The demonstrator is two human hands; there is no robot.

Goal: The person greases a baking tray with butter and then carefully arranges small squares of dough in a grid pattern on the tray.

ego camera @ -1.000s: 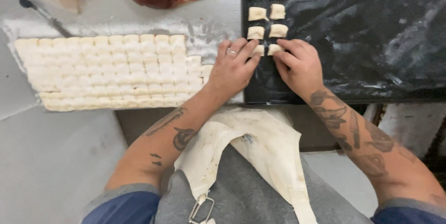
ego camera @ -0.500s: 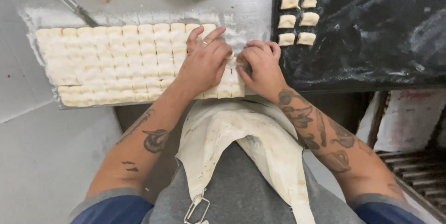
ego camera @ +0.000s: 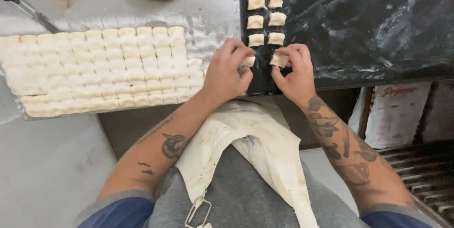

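While the left hand pinches one dough piece in a narrow grip, the right hand pinches another dough piece, both over the black tray.

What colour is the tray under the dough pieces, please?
Black, dusted with flour, in the head view: tray.

Dough pieces on the tray: eight, in two columns of four. Held pieces: two, one in the left hand, one in the right hand. Cut dough sheets: one. Trays: one.
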